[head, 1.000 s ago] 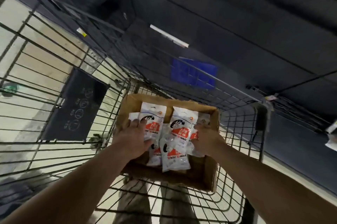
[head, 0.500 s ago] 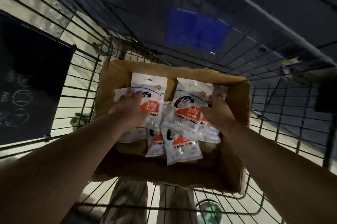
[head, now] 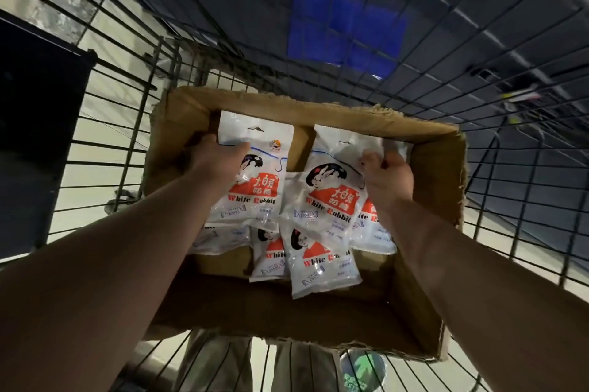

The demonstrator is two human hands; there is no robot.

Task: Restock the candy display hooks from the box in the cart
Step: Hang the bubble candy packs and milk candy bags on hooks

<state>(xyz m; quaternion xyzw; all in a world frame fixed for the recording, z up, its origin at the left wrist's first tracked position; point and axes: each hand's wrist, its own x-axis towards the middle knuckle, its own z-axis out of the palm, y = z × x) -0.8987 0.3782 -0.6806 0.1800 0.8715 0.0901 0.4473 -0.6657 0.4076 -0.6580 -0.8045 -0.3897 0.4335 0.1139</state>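
While inside the box [head: 436,168], candy bags [head: 328,200] were gripped.
One was pinched by the left hand [head: 213,158], another by the right hand [head: 387,178].

candy bags [head: 255,190] in box [head: 439,174], box in cart [head: 134,123].

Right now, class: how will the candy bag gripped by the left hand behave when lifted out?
The left candy bag looks like thin crinkled film, so it will probably sag and flex below the left hand. Its glossy surface may be slippery. Lumpy loose sweets inside could shift downward.
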